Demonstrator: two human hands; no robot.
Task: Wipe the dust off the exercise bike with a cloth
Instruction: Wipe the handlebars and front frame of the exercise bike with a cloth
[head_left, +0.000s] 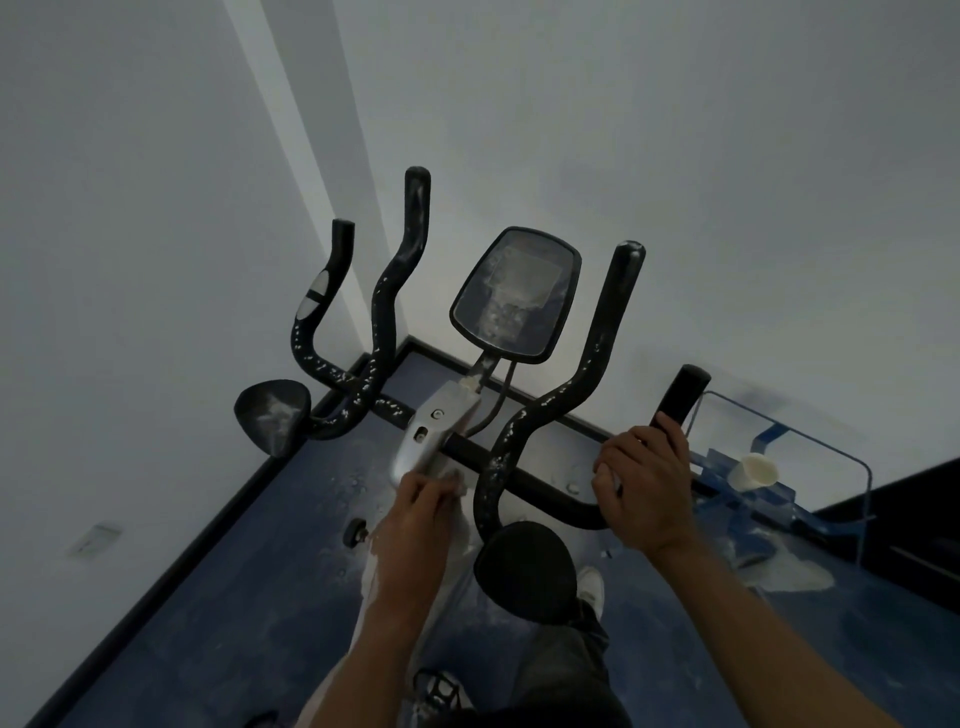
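- Clearly the exercise bike (519, 457) stands in a corner of the room, its black handlebars (524, 431) and console screen (514, 293) flecked and smeared with white dust.
- The left hand (421, 512) is low on the silver stem bracket (431, 436), fingers curled round a pale cloth (457, 486) and pressing it to the metal; only a scrap of fabric shows past the knuckles, so how it is folded I cannot tell.
- The right hand (647, 483) wraps its fingers round the right-hand grip (675, 405) of the bars (probably to brace the frame so it does not rock under the wiping).
- Both arm pads (272, 415) sit at the outer bends of the bars; the left one carries a dusty patch, the nearer one looks cleaner.
- Judging by the specks left on the curved bars and the screen, most of the wiping is yet to do.
- On the right a clear stand (779, 415) holds a paper cup (756, 470), well apart from the work, with spilled powder on the blue floor (208, 623) below.
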